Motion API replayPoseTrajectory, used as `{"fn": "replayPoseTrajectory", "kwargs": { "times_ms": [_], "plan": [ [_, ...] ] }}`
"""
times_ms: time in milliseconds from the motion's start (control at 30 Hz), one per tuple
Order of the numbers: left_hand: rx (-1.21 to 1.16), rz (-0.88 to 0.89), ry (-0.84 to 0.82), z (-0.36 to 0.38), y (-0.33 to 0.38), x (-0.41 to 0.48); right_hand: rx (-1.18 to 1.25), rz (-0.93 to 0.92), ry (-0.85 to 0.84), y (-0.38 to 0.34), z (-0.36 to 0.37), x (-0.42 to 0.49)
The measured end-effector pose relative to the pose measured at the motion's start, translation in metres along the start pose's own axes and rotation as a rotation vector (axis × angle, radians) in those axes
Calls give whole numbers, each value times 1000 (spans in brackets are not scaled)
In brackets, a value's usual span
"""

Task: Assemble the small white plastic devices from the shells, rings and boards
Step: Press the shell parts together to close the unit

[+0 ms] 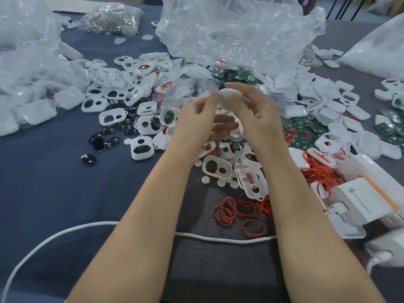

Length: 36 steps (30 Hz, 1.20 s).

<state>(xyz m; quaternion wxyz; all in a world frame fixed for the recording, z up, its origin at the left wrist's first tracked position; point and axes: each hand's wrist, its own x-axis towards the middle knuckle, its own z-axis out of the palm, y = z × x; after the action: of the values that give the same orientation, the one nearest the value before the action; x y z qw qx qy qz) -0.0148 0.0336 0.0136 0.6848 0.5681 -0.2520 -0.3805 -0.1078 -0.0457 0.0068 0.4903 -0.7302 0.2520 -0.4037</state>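
— What are the grips doing on your feed?

— My right grip (255,112) is curled round a white shell (226,95), with the thumb over its top edge. My left grip (196,121) pinches the same shell at its left edge. The shell is held up in the air between them, above the heap. It's blurred lower down, so I can't tell what lies against the lower fingers.

— And underneath?

— Right below my wrists is a heap of white shells with cut-outs (216,169), and more of them spread to the left. Loose red rings (227,209) lie nearer me on a dark mat (218,270). Green boards (306,124) lie to the right, some half buried under shells. A few black pieces (98,139) sit apart on the left of the blue tabletop (43,182).

— Anything further out?

— A crumpled clear bag (229,29) stands behind the heap, a white box (363,202) is at the right, and a white cable (218,238) crosses under both forearms.
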Motion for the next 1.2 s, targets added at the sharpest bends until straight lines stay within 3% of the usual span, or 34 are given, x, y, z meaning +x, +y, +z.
{"fn": "replayPoseTrajectory", "kwargs": {
  "times_ms": [100,167,267,533,800,933,1033,1100,1200],
  "plan": [
    [-122,-22,64,-7,3,5,-130,-7,-164,3,-2,0],
    [-92,30,82,-7,-1,5,-4,43,-218,1,-3,0],
    [-48,62,87,-5,-6,6,207,152,-103,3,0,0],
    [255,191,85,1,-11,6,114,238,-5,11,5,4],
    [159,216,63,-1,-10,5,178,215,26,5,9,1],
    [409,296,126,-4,-8,6,30,200,-29,4,5,1],
    [572,339,124,-4,-8,6,-212,42,-23,1,2,1],
    [558,352,113,-4,-7,5,-278,21,26,1,0,1],
    [390,281,92,-4,-6,5,-56,164,116,0,-1,1]
  ]
}}
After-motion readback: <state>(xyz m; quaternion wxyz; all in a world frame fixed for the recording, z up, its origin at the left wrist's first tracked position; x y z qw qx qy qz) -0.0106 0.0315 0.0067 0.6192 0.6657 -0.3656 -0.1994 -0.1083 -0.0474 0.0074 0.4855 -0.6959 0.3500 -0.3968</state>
